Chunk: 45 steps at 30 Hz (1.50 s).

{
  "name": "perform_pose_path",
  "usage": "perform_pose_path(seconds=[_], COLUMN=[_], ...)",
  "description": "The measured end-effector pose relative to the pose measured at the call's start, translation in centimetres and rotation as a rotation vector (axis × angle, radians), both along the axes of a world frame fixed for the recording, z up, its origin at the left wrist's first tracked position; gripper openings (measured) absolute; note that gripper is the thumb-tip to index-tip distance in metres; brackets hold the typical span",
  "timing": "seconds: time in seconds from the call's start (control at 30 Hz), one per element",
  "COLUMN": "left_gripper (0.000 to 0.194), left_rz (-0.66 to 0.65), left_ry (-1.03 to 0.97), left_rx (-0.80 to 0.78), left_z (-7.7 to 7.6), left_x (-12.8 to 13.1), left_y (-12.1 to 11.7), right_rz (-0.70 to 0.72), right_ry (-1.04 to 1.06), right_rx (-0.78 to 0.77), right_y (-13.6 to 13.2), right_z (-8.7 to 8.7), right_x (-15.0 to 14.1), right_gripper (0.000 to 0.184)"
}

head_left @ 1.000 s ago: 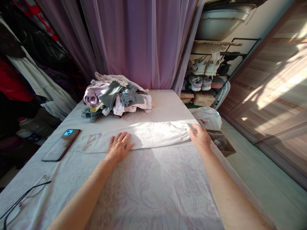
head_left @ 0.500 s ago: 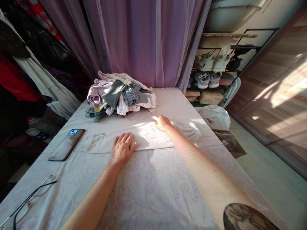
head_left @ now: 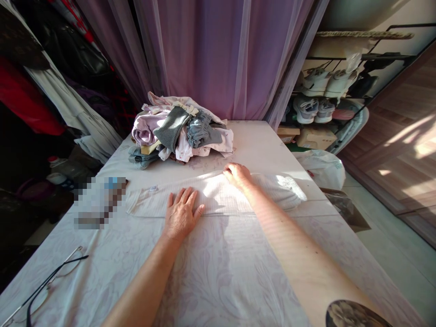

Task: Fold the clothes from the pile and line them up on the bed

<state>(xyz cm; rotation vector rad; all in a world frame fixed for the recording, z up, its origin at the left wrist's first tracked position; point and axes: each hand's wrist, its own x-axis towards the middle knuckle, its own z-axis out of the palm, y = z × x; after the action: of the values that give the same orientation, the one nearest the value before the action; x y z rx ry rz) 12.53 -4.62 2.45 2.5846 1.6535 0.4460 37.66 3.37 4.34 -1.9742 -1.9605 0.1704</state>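
Nearest, one pair of glasses [head_left: 43, 285] is lying on the table [head_left: 218, 281], to the near left of one white garment [head_left: 214, 193]. On that garment, the left hand [head_left: 184, 211] is resting open, palm down; the right hand [head_left: 237, 175] is resting, fingers curled, by its far edge. I can't tell whether it's gripping. They're apparently flattening cloth; the next move calls for keeping that edge straight. Beyond the garment, one clothes pile [head_left: 180, 131] is sitting before a purple curtain [head_left: 211, 54].

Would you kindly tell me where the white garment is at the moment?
In the head view, the white garment stretches left to right across the table, on the near side of the clothes pile, with the left hand flat on it.
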Motion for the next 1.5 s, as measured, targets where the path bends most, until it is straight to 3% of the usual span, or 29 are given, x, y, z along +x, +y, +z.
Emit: perform_pose_path(seconds=[0.13, 0.23, 0.37, 0.47, 0.6, 0.67, 0.73, 0.83, 0.97, 1.1, 1.3, 1.5], left_gripper=[0.054, 0.055, 0.053, 0.050, 0.042, 0.039, 0.038, 0.039, 0.040, 0.027, 0.023, 0.022], left_rz=[0.007, 0.019, 0.019, 0.012, -0.010, 0.032, 0.153, 0.285, 0.235, 0.130, 0.138, 0.177], left_ry=[0.017, 0.030, 0.014, -0.015, -0.105, -0.154, -0.166, -0.076, 0.081, 0.128, 0.150, 0.161], left_rx=[-0.013, -0.029, -0.052, -0.042, -0.015, 0.031, 0.091, 0.093, -0.055, -0.112, -0.020, -0.035], left_z=[-0.1, 0.0, 0.2, 0.1, -0.3, -0.2, 0.1, 1.0, 2.4, 3.2, 3.1, 2.9], left_x=[0.0, 0.0, 0.1, 0.2, -1.4, -3.3, -5.6, -9.0, -11.5, -12.0, -11.4, -11.1], left_y=[0.1, 0.1, 0.0, 0.1, 0.8, 1.6, 2.6, 4.5, 7.1, 8.4, 8.0, 8.4], right_rz=[0.011, 0.043, 0.261, 0.419, 0.435, 0.423, 0.421, 0.446, 0.438, 0.456, 0.496, 0.501], right_ry=[0.012, 0.022, 0.101, 0.153, 0.133, 0.106, 0.098, 0.114, 0.107, 0.065, 0.014, 0.000], right_rx=[0.023, 0.160, 0.318, 0.310, 0.309, 0.324, 0.337, 0.348, 0.379, 0.409, 0.464, 0.473], right_y=[-0.5, -1.9, -6.0, -9.5, -11.8, -11.9, -11.6, -11.4, -11.6, -11.9, -12.0, -11.9], right_z=[-0.9, -1.1, -1.1, -1.9, -3.3, -3.8, -3.8, -3.6, -3.6, -3.8, -3.5, -3.6], right_x=[-0.2, -0.8, -2.6, -3.8, -4.2, -4.1, -4.1, -4.1, -4.3, -4.3, -4.3, -4.3], right_gripper=[0.021, 0.035, 0.025, 0.016, 0.010, 0.012, 0.015, 0.017, 0.010, 0.012, 0.014, 0.015])
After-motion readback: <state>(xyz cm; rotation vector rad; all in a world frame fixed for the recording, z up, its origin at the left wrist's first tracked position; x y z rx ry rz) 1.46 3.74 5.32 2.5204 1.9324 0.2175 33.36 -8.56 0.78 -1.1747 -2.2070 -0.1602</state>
